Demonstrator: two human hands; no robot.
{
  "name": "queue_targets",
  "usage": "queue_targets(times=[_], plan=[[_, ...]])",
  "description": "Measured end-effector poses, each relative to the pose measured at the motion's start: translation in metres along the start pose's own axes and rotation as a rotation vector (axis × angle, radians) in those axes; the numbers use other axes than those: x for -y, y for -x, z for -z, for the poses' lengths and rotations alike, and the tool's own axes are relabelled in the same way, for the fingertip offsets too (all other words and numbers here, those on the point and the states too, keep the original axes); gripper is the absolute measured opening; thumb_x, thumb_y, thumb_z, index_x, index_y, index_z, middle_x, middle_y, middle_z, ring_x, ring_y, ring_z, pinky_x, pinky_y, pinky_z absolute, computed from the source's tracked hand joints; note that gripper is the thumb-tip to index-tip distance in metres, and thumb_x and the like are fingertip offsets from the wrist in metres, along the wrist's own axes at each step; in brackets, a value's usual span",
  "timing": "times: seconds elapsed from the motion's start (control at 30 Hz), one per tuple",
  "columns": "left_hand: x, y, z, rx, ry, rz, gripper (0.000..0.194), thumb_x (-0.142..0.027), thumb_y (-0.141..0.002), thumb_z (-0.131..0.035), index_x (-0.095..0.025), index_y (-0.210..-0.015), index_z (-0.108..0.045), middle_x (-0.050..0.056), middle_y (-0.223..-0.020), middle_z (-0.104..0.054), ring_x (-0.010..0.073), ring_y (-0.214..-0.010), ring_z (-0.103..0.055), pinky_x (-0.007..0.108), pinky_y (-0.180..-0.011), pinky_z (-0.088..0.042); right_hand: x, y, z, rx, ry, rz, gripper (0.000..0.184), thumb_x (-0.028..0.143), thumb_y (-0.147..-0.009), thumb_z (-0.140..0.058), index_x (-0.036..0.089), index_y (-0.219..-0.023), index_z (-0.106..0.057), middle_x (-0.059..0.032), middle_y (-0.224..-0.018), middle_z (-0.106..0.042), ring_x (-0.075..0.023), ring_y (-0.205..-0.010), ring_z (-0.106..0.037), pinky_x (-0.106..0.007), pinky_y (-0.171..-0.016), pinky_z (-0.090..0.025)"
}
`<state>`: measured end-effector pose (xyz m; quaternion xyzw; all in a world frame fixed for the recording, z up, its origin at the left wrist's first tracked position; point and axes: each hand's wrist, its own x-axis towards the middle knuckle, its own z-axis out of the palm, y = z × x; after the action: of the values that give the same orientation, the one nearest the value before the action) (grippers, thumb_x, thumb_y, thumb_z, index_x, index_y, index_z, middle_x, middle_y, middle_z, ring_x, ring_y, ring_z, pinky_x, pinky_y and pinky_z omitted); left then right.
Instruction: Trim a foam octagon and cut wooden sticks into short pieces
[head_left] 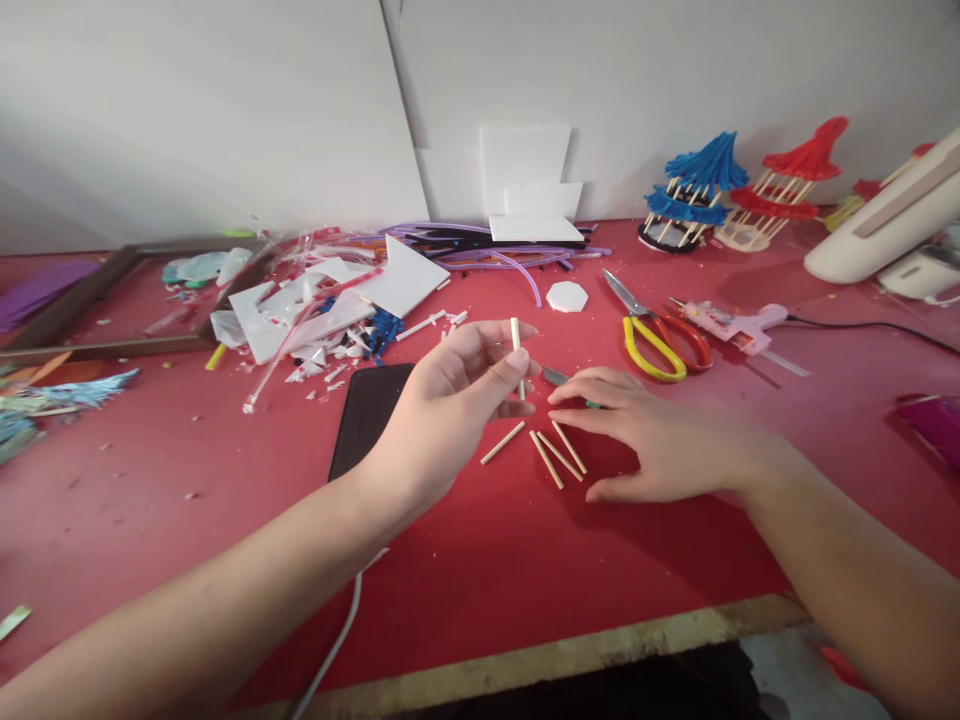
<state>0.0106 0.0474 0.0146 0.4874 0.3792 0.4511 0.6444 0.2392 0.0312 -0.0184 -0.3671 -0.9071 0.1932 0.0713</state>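
Note:
My left hand [469, 385] pinches a short pale wooden stick [516, 335] upright between thumb and fingers, above the red table. Just to the right, my right hand [637, 430] is spread low over the table, its fingers apart and nothing seen in them. Several more short wooden sticks [546, 460] lie loose below and between the hands. Close to the right fingertips is a blade [555, 376], its handle mostly hidden under that hand. A white octagonal piece [567, 296] lies flat beyond the hands.
Scissors [652, 335] and a pink glue gun [739, 322] lie at right. Behind stand a blue pagoda model [694, 195] and a red one [784, 185]. White scraps [315, 310] are heaped at left, near a black phone [367, 415] with a cable [341, 635].

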Motion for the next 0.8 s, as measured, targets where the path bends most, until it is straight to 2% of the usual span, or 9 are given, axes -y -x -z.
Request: queue_targets(times=[0.1,0.2,0.3,0.37,0.43,0.57,0.67,0.73,0.8], plan=[[-0.001,0.000,0.000,0.008,0.023,0.020,0.006,-0.022,-0.086,-0.065,-0.019,-0.090,-0.062,-0.002,-0.085,-0.058,0.0083,-0.076,-0.057,0.019,-0.064,-0.058,0.001,0.001,0.004,-0.078,-0.024,-0.081,0.066,0.061,-0.079,-0.063,0.022,-0.131,-0.053,-0.0112,-0.137,-0.050,-0.0307,-0.130,-0.042,-0.048,-0.105,-0.040],[-0.002,0.001,0.001,0.021,0.027,0.029,0.007,-0.025,-0.086,-0.065,-0.019,-0.090,-0.063,-0.002,-0.084,-0.058,0.0085,-0.073,-0.055,0.019,-0.060,-0.057,-0.006,0.001,0.005,-0.240,0.048,-0.348,0.048,0.055,-0.083,-0.060,0.019,-0.114,-0.058,-0.0122,-0.120,-0.059,-0.0289,-0.113,-0.054,-0.045,-0.094,-0.046],[-0.003,0.002,0.001,0.051,0.008,0.030,0.013,-0.030,-0.088,-0.063,-0.017,-0.084,-0.062,-0.002,-0.075,-0.057,0.0077,-0.067,-0.054,0.018,-0.058,-0.055,-0.018,0.000,0.002,-0.188,0.098,-0.516,0.036,0.049,-0.081,-0.062,0.019,-0.101,-0.059,-0.0096,-0.104,-0.063,-0.0268,-0.095,-0.060,-0.041,-0.078,-0.050],[-0.004,0.002,0.000,0.057,-0.008,0.034,0.018,-0.032,-0.089,-0.062,-0.016,-0.081,-0.060,-0.002,-0.071,-0.057,0.0067,-0.063,-0.054,0.016,-0.057,-0.054,-0.024,-0.002,0.000,-0.122,0.052,-0.504,0.027,0.044,-0.081,-0.062,0.021,-0.095,-0.059,-0.0065,-0.096,-0.064,-0.0234,-0.087,-0.061,-0.037,-0.073,-0.049],[-0.004,0.003,0.000,0.054,-0.037,0.038,0.019,-0.032,-0.089,-0.062,-0.016,-0.080,-0.058,-0.003,-0.072,-0.058,0.0062,-0.063,-0.055,0.016,-0.059,-0.053,-0.026,-0.005,-0.002,-0.142,0.044,-0.479,0.019,0.038,-0.082,-0.060,0.021,-0.091,-0.058,-0.0052,-0.093,-0.064,-0.0219,-0.084,-0.061,-0.035,-0.072,-0.049],[0.000,0.005,-0.001,0.111,-0.133,0.095,0.016,-0.032,-0.091,-0.059,-0.017,-0.086,-0.058,-0.003,-0.075,-0.060,0.0057,-0.062,-0.055,0.017,-0.059,-0.050,-0.019,-0.011,-0.005,-0.515,0.160,-0.456,0.014,0.029,-0.084,-0.056,0.019,-0.094,-0.057,-0.0102,-0.097,-0.062,-0.0244,-0.091,-0.061,-0.038,-0.078,-0.049],[0.005,0.005,0.000,0.168,-0.229,0.079,0.012,-0.030,-0.093,-0.055,-0.018,-0.094,-0.059,-0.003,-0.074,-0.061,0.0069,-0.062,-0.056,0.018,-0.059,-0.049,-0.006,-0.012,-0.005,-0.766,0.172,-0.338,0.021,0.023,-0.087,-0.052,0.016,-0.107,-0.056,-0.0129,-0.103,-0.063,-0.0236,-0.097,-0.062,-0.038,-0.084,-0.050],[0.006,0.006,0.000,0.163,-0.354,0.005,0.012,-0.028,-0.092,-0.055,-0.018,-0.092,-0.061,-0.002,-0.075,-0.063,0.0083,-0.067,-0.058,0.020,-0.065,-0.049,0.006,-0.011,-0.004,-0.785,0.138,-0.197,0.026,0.022,-0.090,-0.049,0.017,-0.115,-0.054,-0.0124,-0.106,-0.065,-0.0221,-0.099,-0.063,-0.036,-0.086,-0.050],[0.006,0.006,0.000,0.155,-0.471,-0.089,0.012,-0.025,-0.092,-0.055,-0.017,-0.089,-0.063,0.000,-0.078,-0.066,0.0103,-0.073,-0.061,0.022,-0.070,-0.049,0.018,-0.010,-0.004,-0.721,0.081,-0.059,0.029,0.025,-0.093,-0.048,0.019,-0.122,-0.052,-0.0101,-0.105,-0.067,-0.0199,-0.096,-0.064,-0.034,-0.085,-0.051]])
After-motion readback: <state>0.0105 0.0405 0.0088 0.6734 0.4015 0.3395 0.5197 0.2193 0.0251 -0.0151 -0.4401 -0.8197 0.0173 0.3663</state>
